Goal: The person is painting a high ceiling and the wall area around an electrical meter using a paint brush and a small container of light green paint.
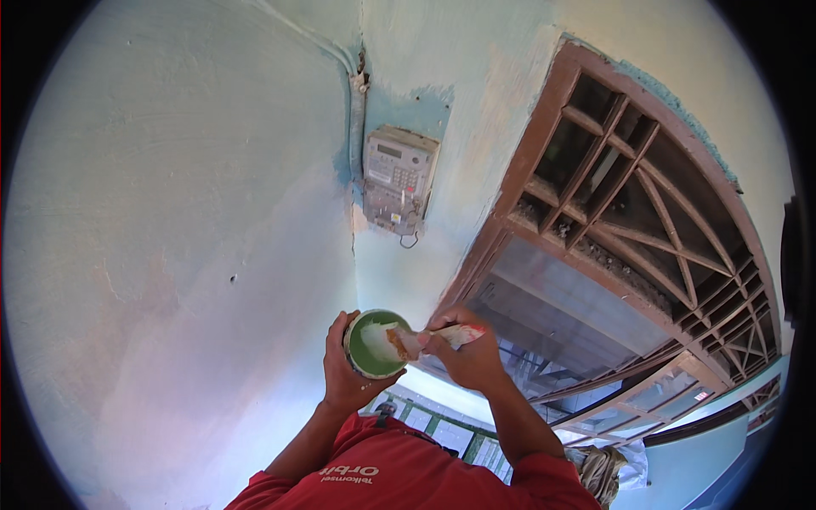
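Observation:
My left hand (pixel 345 371) is wrapped round a small round tub (pixel 357 347), its green inside turned toward me and whitish paint (pixel 374 337) smeared within. In my right hand (pixel 468 356) is a paintbrush (pixel 460 335), gripped by its paint-stained handle. The brush's brownish bristles (pixel 397 343) reach over the mouth of the tub, against or just above the paint; which of the two I cannot tell.
Ahead on the corner wall hangs a grey electricity meter (pixel 398 180) with a conduit (pixel 356 127) beside it. A brown-framed window (pixel 544 223) with lattice vents fills the right. The left wall (pixel 195 229) has patchy pale paint. A green railing (pixel 442 418) shows behind my body.

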Tool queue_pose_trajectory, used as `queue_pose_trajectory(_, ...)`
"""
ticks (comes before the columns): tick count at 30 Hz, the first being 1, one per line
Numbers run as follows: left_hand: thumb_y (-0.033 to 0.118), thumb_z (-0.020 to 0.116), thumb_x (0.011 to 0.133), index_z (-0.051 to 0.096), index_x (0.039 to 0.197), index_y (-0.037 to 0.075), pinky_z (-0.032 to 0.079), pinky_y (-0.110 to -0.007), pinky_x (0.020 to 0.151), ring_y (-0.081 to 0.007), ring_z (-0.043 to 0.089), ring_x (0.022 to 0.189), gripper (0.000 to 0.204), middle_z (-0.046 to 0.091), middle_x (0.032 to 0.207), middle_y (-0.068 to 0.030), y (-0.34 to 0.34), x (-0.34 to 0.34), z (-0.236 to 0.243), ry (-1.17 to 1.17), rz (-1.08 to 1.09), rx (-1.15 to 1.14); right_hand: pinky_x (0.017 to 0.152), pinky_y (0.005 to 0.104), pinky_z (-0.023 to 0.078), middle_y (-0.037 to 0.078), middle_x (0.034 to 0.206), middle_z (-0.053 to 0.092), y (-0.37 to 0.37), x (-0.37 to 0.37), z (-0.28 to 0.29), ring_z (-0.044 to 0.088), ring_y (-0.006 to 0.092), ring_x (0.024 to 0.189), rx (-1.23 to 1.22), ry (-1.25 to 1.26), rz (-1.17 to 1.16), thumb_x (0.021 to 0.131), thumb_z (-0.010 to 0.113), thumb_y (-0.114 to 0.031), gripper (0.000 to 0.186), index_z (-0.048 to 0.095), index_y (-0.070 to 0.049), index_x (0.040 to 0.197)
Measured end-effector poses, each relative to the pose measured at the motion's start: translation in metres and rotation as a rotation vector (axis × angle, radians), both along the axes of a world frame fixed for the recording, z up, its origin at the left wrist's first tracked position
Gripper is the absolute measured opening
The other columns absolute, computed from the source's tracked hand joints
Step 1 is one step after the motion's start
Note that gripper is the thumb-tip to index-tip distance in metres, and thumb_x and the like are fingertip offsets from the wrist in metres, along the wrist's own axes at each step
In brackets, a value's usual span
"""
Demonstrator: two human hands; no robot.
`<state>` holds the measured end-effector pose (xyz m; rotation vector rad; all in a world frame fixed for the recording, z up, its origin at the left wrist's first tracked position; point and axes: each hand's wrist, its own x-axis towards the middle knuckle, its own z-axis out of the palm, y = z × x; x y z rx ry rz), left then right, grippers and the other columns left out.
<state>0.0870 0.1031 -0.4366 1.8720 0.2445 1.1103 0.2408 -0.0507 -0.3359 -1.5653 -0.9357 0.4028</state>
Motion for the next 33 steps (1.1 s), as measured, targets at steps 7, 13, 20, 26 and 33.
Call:
queue_pose_trajectory(7,0.024,0.104,0.058,0.027,0.155,-0.004,0.048,-0.046,0.107,-0.039,0.058,0.128,0.127,0.053,0.14,-0.0239,0.0,-0.001,-0.011,0.101,0.016,-0.028,0.082,0.0328,0.055,0.011,0.1,0.073,-0.004,0.014,0.005,0.071,0.0201,0.094,-0.054,-0.205,0.356,0.093,0.077,-0.011,0.017,0.074,-0.003,0.107)
queue_pose_trajectory(13,0.023,0.104,0.06,0.017,0.159,0.001,0.05,-0.045,0.108,-0.034,0.061,0.129,0.134,0.053,0.142,-0.0222,-0.003,0.001,-0.016,0.172,0.002,-0.004,0.083,0.0294,0.055,0.008,0.102,0.074,-0.006,0.014,0.0,0.071,0.0153,0.091,-0.101,-0.193,0.259,0.082,0.087,-0.007,0.026,0.073,-0.003,0.103)
queue_pose_trajectory(20,0.038,0.103,0.058,0.029,0.154,-0.004,0.047,-0.049,0.105,-0.0396,0.057,0.125,0.128,0.055,0.137,-0.0209,0.0,0.012,-0.018,0.141,0.007,-0.05,0.07,0.0265,0.054,0.006,0.088,0.077,-0.004,0.012,0.004,0.072,0.0119,0.079,-0.403,-0.155,0.132,0.086,0.09,-0.023,0.027,0.073,-0.003,0.092)
queue_pose_trajectory(26,0.04,0.103,0.058,0.031,0.154,-0.004,0.047,-0.05,0.105,-0.0405,0.057,0.125,0.128,0.055,0.138,-0.0213,0.003,0.016,-0.014,0.175,-0.044,0.018,0.076,0.0316,0.055,0.007,0.09,0.074,0.0,0.018,-0.005,0.071,0.0189,0.085,-0.376,-0.396,0.14,0.092,0.083,-0.025,0.023,0.072,-0.005,0.096)
queue_pose_trajectory(33,0.039,0.105,0.058,0.023,0.153,-0.005,0.051,-0.045,0.106,-0.0347,0.063,0.124,0.132,0.058,0.135,-0.0224,0.003,0.019,-0.008,0.175,-0.113,-0.023,0.089,0.0327,0.055,0.01,0.11,0.075,-0.002,0.029,-0.022,0.07,0.0172,0.1,-0.234,-0.107,0.188,0.101,0.073,-0.024,0.025,0.073,-0.003,0.115)
